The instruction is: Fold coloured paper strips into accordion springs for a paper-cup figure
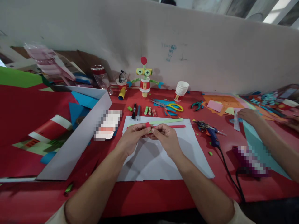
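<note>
Above a white sheet (161,158), my left hand (135,133) and my right hand (164,135) meet, fingertips pinched together. Between them is a small folded end of red paper strip (148,124), with a bit of green below it. Past my right fingers stretch a red strip (178,126) and a light green strip (173,121); whether both join the fold is hidden by my fingers. Just beyond the sheet lie several small accordion-folded paper pieces (149,110), a black marker (134,111) and a grey pen (138,112).
Behind stands a paper-cup robot figure (144,84), near stacked cups (181,90). Yellow-handled scissors (176,106), pliers (197,105) and a corded glue gun (212,135) lie rightward. Another person's hand (249,116) is at right. An open box (81,140) and a phone (108,124) sit left.
</note>
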`<state>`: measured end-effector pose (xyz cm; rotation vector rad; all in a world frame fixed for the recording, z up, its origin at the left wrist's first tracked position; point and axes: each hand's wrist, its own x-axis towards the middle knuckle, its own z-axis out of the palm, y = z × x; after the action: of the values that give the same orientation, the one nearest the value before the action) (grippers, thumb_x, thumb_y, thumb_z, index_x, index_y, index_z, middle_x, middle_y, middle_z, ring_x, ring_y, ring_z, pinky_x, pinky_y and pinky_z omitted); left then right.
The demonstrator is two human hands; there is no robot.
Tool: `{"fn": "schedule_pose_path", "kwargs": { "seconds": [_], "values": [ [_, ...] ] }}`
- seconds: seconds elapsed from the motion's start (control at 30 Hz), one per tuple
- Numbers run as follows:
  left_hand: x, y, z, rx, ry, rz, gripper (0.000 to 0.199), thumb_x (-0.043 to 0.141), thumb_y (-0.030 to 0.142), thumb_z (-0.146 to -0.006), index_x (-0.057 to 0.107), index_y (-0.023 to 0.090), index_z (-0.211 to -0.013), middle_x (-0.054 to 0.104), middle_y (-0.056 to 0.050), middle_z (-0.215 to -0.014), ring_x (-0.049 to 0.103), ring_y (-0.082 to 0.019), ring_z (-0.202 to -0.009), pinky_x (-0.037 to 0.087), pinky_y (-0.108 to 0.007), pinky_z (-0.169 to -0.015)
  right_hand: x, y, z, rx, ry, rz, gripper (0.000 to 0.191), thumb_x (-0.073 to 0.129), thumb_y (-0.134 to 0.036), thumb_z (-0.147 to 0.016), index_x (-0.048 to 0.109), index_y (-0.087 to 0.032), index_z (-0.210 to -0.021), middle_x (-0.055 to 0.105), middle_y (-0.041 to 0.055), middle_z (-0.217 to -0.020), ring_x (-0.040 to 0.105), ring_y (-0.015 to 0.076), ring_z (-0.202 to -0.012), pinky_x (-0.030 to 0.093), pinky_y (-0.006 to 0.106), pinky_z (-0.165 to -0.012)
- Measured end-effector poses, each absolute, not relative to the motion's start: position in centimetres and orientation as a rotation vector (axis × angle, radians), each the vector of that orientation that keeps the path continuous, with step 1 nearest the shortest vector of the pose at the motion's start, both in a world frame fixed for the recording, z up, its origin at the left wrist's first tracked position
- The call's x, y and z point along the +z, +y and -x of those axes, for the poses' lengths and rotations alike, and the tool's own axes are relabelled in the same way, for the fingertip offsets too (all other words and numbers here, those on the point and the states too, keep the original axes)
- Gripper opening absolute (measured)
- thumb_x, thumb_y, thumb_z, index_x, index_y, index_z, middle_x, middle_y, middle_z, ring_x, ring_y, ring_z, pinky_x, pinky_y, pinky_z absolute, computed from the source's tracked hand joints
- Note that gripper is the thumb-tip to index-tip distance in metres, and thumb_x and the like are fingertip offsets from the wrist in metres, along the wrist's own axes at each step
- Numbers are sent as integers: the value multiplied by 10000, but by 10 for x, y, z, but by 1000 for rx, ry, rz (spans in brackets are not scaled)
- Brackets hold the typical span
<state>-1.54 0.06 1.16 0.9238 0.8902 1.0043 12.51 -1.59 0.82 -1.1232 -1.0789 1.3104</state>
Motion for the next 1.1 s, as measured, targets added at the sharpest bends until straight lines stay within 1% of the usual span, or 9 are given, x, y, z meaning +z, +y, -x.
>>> {"fn": "schedule_pose_path", "kwargs": {
  "seconds": [0.17,0.27,0.37,0.47,0.6,0.7,0.77,0.93,1.1],
  "values": [
    [11,3,20,936,900,-858,147,769,256,-638,678,154,-692,630,-7,-680,579,-106,-643,467,-226,-641,10,-16,-125,1335,-1030,1136,217,708,-363,-680,602,-176,-703,656,-16,-593,651,133,-553,561,279,-589],
    [12,4,18,959,914,-721,157,791,195,-593,657,160,-665,619,11,-641,568,-87,-592,473,-209,-605,10,-16,-127,1336,-1038,1110,218,669,-389,-722,613,-179,-726,661,-6,-611,645,130,-558,557,283,-599],
    [13,5,16,1017,924,-575,160,787,167,-589,645,157,-661,608,21,-610,559,-73,-569,483,-192,-592,11,-18,-126,1302,-1110,1092,209,702,-356,-691,630,-194,-801,670,-3,-682,641,132,-609,543,277,-624],
    [13,4,13,1032,893,-505,157,782,166,-607,632,158,-651,586,34,-576,543,-60,-540,482,-172,-560,10,-21,-124,1176,-1257,1107,254,731,-280,-656,628,-222,-881,667,-7,-777,634,133,-645,519,254,-607],
    [14,0,9,1039,867,-455,175,789,132,-592,627,161,-648,599,36,-598,555,-61,-556,495,-166,-565,6,-23,-124,903,-1379,1136,139,678,-257,-722,638,-222,-850,642,3,-799,604,131,-643,499,261,-612],
    [15,-1,10,1030,852,-428,197,797,97,-563,626,159,-639,606,34,-600,565,-65,-567,509,-175,-596,4,-23,-125,800,-1462,1105,76,655,-239,-752,649,-223,-826,629,6,-780,592,141,-683,488,267,-641],
    [14,0,11,1025,845,-425,211,801,79,-543,615,154,-608,593,38,-569,556,-62,-549,507,-176,-589,4,-24,-125,740,-1517,1086,44,640,-219,-766,653,-227,-807,621,5,-759,583,145,-698,479,267,-651],
    [12,0,8,1055,888,-416,222,806,77,-531,599,145,-576,567,44,-516,523,-53,-498,472,-165,-522,4,-23,-125,667,-1567,1047,82,611,-161,-769,658,-224,-792,616,4,-747,566,142,-696,463,261,-643],
    [12,-3,6,1080,905,-495,218,820,142,-551,621,137,-640,613,27,-585,559,-64,-546,469,-173,-551,2,-19,-128,735,-1539,1034,110,609,-101,-745,644,-204,-760,605,-7,-713,559,131,-682,454,248,-631]
  ]
}}
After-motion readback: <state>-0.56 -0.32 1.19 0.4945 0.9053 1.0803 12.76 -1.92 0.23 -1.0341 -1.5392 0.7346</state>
